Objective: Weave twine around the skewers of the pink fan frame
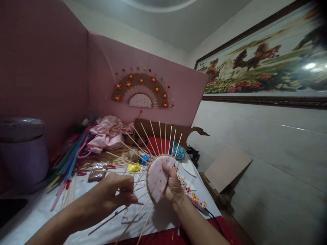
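My right hand [173, 185] grips a half-round fan base [158, 177] covered in pale pink cloth with red dots, thumb across its front. Thin wooden sticks [160, 137] fan out from its curved edge, upward, left and down toward me. My left hand [122, 192] is pinched closed just left of the base, among the lower sticks. A small greyish tip shows past its fingertips; I cannot make out what it is. On the white table cover, to the right of my right hand, lies a flower-patterned glue gun [194, 199] with a black cord.
A finished half-round fan [140, 85] with red and yellow flowers hangs on the pink board. Behind the sticks sit blue yarn [178, 150], a yellow packet [134, 167] and pink cloth [109, 131]. Coloured pipe cleaners [70, 163] and a purple bin [24, 153] are at left.
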`<state>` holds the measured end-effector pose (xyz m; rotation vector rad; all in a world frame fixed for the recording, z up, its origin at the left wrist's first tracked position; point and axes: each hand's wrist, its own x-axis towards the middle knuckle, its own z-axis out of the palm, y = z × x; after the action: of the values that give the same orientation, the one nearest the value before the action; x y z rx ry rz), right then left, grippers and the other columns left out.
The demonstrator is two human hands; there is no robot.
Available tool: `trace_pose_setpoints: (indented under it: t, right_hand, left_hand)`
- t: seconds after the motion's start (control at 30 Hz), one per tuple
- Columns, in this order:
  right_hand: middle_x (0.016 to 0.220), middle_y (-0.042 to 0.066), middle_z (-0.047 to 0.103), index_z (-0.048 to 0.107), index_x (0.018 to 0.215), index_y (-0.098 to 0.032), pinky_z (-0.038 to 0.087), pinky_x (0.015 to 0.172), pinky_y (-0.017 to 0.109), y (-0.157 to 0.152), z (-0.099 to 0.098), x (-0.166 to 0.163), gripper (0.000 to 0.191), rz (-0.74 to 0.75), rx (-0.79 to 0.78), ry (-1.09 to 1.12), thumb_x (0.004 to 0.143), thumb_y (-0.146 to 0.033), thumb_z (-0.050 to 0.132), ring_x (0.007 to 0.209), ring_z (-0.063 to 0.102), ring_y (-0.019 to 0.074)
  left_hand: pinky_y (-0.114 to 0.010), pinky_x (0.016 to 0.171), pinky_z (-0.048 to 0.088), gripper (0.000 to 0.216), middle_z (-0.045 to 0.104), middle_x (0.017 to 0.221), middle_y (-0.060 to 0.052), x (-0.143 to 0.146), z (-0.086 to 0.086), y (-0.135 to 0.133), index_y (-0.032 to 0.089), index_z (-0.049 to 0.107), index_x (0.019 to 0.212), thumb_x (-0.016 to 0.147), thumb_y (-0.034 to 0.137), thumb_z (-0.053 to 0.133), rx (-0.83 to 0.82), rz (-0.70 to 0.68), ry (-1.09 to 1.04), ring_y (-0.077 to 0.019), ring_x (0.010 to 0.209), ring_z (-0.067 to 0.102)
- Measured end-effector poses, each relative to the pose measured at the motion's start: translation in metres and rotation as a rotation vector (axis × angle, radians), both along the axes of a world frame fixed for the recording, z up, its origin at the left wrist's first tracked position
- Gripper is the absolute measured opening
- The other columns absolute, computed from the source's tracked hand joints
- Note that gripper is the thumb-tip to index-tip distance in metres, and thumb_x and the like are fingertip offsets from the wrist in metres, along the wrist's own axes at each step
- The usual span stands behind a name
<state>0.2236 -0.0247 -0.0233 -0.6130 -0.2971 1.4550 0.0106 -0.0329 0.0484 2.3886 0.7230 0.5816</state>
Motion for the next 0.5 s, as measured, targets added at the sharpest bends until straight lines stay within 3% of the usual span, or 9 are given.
trace_pose_setpoints:
  t: [0.2, 0.5]
  right_hand:
    - [0.063, 0.004, 0.069, 0.063, 0.079, -0.014, 0.049, 0.078, 0.038, 0.0007, -0.001, -0.0008, 0.017, 0.001, -0.002, -0.026, 0.064, -0.023, 0.067, 0.076, 0.066, 0.0219]
    - [0.076, 0.006, 0.071, 0.064, 0.082, -0.015, 0.049, 0.078, 0.037, -0.0003, -0.0016, -0.0002, 0.018, 0.04, 0.051, -0.033, 0.067, -0.025, 0.067, 0.074, 0.066, 0.02]
  left_hand:
    - [-0.024, 0.059, 0.036, 0.026, 0.058, 0.067, 0.0, -0.0013, -0.0022, 0.0005, 0.019, 0.06, 0.068, 0.08, 0.039, 0.049, -0.003, 0.016, 0.047, -0.0133, 0.067, 0.048]
    - [-0.022, 0.054, 0.036, 0.027, 0.05, 0.062, 0.002, -0.004, -0.0026, 0.004, 0.018, 0.05, 0.064, 0.08, 0.04, 0.047, 0.079, 0.059, -0.064, -0.0109, 0.06, 0.043]
